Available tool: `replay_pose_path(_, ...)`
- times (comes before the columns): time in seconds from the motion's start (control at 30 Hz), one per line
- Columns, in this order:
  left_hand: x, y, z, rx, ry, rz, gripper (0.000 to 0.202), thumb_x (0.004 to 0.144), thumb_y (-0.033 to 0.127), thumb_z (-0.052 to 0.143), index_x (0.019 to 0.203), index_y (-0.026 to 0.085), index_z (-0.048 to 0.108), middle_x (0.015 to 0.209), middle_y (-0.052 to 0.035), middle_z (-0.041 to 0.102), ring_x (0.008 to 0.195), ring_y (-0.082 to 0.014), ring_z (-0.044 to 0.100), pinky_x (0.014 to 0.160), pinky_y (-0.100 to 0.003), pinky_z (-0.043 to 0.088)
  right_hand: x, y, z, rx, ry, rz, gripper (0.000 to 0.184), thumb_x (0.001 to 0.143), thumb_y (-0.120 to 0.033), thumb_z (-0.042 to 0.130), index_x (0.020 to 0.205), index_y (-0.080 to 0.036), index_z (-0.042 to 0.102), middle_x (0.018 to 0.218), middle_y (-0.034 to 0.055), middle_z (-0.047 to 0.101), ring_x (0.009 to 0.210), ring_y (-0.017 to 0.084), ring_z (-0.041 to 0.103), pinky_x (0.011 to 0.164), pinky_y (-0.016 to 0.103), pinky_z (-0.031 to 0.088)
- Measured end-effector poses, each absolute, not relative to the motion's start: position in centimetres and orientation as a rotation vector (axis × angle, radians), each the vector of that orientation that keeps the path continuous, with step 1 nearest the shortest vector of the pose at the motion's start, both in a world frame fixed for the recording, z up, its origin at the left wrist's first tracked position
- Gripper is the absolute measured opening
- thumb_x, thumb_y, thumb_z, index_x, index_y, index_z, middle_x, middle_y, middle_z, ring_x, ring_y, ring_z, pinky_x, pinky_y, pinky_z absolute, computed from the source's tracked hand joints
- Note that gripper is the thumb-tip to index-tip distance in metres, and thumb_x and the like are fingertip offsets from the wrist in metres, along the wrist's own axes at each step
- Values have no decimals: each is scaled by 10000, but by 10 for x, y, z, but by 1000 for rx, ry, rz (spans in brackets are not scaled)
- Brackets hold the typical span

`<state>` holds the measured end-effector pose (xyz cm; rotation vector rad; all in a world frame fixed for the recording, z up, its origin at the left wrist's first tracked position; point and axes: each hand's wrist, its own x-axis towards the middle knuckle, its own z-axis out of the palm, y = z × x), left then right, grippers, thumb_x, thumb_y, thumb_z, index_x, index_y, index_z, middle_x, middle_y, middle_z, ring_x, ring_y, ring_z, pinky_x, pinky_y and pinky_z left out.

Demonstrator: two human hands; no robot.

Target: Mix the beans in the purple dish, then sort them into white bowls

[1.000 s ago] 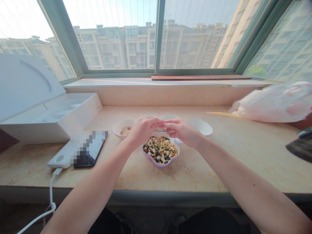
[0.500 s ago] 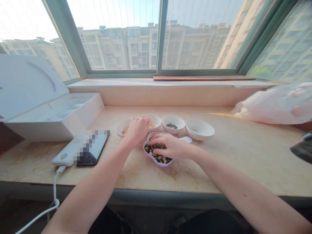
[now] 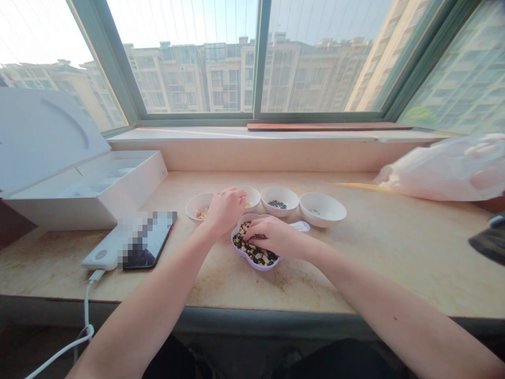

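My left hand [image 3: 226, 209] hovers over the second white bowl [image 3: 256, 195] from the left, its fingers curled together; anything in them is hidden. My right hand [image 3: 278, 235] reaches into a purple-rimmed, scallop-edged bowl [image 3: 252, 265], thumb and fingers drawn together among mixed beans and seeds [image 3: 258, 256]. These are black, yellow and pale. What the right fingertips pinch is too small to make out. The leftmost white bowl [image 3: 190, 208] holds some reddish and pale pieces. Dark beans lie in the third white bowl [image 3: 290, 197]; a few small pale bits are in the rightmost bowl [image 3: 333, 210].
An open white box [image 3: 130, 184] stands at the left. Before it lie a white power bank [image 3: 98, 255] with a cable [image 3: 87, 305] and a dark phone [image 3: 152, 242]. A plastic bag [image 3: 442, 168] sits at the right, with a dark object [image 3: 489, 245] at the edge.
My right thumb and fingers have closed together in the purple-rimmed bowl, from a wider spread. My left hand stays over the second bowl, moving slightly right.
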<state>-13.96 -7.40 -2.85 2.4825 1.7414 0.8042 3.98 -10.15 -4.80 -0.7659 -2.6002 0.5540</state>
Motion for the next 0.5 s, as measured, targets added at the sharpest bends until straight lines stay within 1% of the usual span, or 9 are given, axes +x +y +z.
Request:
replay_pose_path(0.13,-142,-77,-23,2464,1628,875,284,966,179,501,1051,172,772,1087,-90,764,961,-224,702,892,-319,517,46,-100,-40,-818,-2490,592,191,870,-76,649,902,-176,809,933,60,780,835,191,706,800,311,524)
replay_pose_path(0.2,-143,-80,-19,2488,1503,860,285,952,153,504,1038,171,775,1056,-78,767,926,-204,699,884,-301,519,54,-95,-34,-889,-2376,559,189,879,-102,637,896,-186,805,880,45,771,798,178,684,773,304,512)
replay_pose_path(0.3,-144,-86,-11,2560,1281,697,277,916,110,519,955,186,782,963,-46,768,854,-171,684,825,-268,509,71,-84,-26,-1037,-2182,466,187,898,-161,622,921,-192,806,899,45,769,750,165,647,730,301,498)
replay_pose_path(0.4,-145,-93,-6,2630,1103,443,284,868,77,536,919,200,787,899,-27,762,797,-152,663,738,-245,478,87,-70,-23,-1235,-2032,297,187,884,-152,622,907,-189,803,947,58,773,747,171,640,753,316,497)
replay_pose_path(0.5,-149,-98,-5,2686,1048,284,346,817,37,521,912,224,796,886,-15,764,757,-140,643,674,-241,438,97,-59,-25,-1415,-1964,146,180,868,-128,636,884,-189,805,930,66,771,782,193,655,784,327,496)
